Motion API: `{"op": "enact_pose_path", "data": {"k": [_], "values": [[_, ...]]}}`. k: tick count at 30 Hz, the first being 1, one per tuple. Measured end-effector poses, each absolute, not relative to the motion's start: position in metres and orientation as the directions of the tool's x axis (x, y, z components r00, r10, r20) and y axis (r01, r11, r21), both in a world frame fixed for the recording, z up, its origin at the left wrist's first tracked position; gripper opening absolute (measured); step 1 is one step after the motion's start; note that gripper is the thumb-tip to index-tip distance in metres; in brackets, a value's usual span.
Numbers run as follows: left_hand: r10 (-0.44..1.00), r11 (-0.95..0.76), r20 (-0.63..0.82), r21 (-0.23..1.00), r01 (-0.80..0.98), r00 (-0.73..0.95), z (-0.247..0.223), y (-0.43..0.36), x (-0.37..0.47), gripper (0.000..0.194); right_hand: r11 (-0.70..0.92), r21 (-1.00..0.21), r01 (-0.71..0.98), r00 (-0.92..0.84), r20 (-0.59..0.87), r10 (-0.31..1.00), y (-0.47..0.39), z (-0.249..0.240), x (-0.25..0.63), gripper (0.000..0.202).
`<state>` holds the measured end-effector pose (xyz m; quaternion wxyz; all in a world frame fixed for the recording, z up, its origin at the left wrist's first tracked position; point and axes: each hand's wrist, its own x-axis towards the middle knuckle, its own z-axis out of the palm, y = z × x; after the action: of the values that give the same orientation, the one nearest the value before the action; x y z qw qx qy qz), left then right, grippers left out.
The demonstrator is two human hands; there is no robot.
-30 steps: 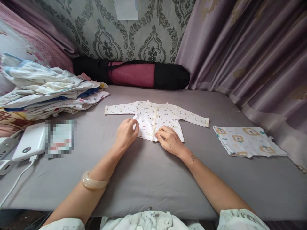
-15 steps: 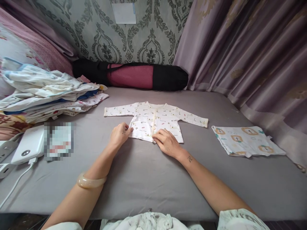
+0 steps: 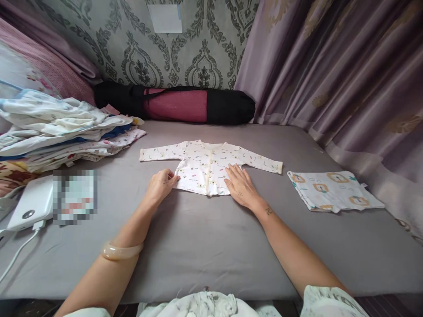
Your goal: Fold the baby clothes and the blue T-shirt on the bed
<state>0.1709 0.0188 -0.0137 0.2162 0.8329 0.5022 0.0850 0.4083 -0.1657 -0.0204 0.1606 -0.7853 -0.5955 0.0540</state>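
A small white baby shirt (image 3: 194, 165) with a tiny print and a buttoned front lies spread out on the grey sheet (image 3: 205, 246), both sleeves stretched sideways. My left hand (image 3: 161, 185) pinches the shirt's lower left corner between thumb and fingers. Flat on the lower right part of the shirt rests my right hand (image 3: 240, 185), its fingers extended and covering that corner.
To the right lies a folded white cloth (image 3: 337, 190) with orange prints. A pile of clothes (image 3: 66, 127) rises at the left, with a white power bank (image 3: 33, 204) and cable in front. A black and pink rolled bag (image 3: 175, 105) lies along the wall.
My right hand has let go of the hem near the button line, moved right and flattened on the shirt. My left hand stays at the left corner. The view has shifted slightly.
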Motion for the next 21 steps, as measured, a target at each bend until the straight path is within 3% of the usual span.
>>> {"op": "enact_pose_path", "data": {"k": [4, 8, 13, 17, 21], "values": [[0.876, -0.401, -0.077, 0.429, 0.809, 0.475, -0.013, 0.020, 0.171, 0.030, -0.278, -0.218, 0.936, 0.271, -0.063, 0.961, -0.167, -0.024, 0.405, 0.062], [0.871, -0.420, -0.077, 0.397, 0.816, 0.485, -0.013, 0.019, 0.170, 0.027, -0.280, -0.202, 0.939, 0.267, -0.091, 0.959, -0.166, -0.024, 0.403, 0.062], [0.817, -0.573, 0.155, 0.322, 0.753, 0.555, -0.017, 0.015, 0.175, 0.030, -0.297, -0.287, 0.911, 0.294, -0.056, 0.954, -0.166, -0.012, 0.413, 0.062], [0.603, -0.790, 0.241, 0.308, 0.529, 0.760, -0.016, 0.006, 0.195, 0.029, -0.414, -0.309, 0.856, 0.431, -0.015, 0.902, -0.164, 0.001, 0.435, 0.062], [0.311, -0.921, 0.244, 0.316, 0.228, 0.918, -0.015, -0.009, 0.229, 0.033, -0.515, -0.274, 0.812, 0.512, -0.090, 0.854, -0.156, -0.004, 0.460, 0.061]]}}
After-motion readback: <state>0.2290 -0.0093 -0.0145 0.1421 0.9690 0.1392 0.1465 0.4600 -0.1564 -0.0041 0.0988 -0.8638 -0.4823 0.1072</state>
